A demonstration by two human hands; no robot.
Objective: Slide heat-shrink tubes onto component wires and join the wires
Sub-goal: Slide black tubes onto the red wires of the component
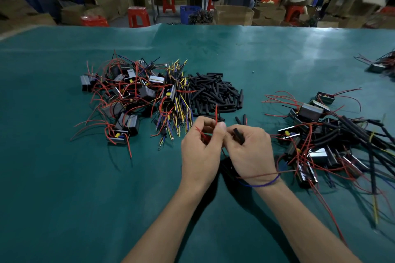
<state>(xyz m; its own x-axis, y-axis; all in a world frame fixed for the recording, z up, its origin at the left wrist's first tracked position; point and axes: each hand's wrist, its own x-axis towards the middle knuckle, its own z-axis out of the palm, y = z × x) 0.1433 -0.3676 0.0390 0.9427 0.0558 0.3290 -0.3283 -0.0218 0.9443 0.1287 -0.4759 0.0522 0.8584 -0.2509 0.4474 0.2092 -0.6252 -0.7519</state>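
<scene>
Left hand: fingers curled, thumb and forefinger pinching a red wire whose free end sticks up past the fingertips. More red wire loops inside the palm.

Right hand: fingers curled round a black heat-shrink tube, tube angled toward the left hand's thumb. Hands touch at the fingertips. Can't tell if the wire end is inside the tube. A red lead and a blue lead drape across the right wrist. Something dark sits under the hands on the surface, mostly hidden; likely the component, not sure.

Just beyond the hands: two loose tubes on the green surface.

Further out, centre: pile of black heat-shrink tubes. Touching its left edge: bundle of short yellow/blue/black wires.

Left of that: heap of bare components, boxy metal-cased parts with red leads, tangled.

Right of the hands: heap of components with tubes on their leads, red wires trailing toward the near edge. Another small cluster at the far right edge, blurred.

Background past the surface: cardboard boxes, red stools, people seated at other benches, all soft-focus.
</scene>
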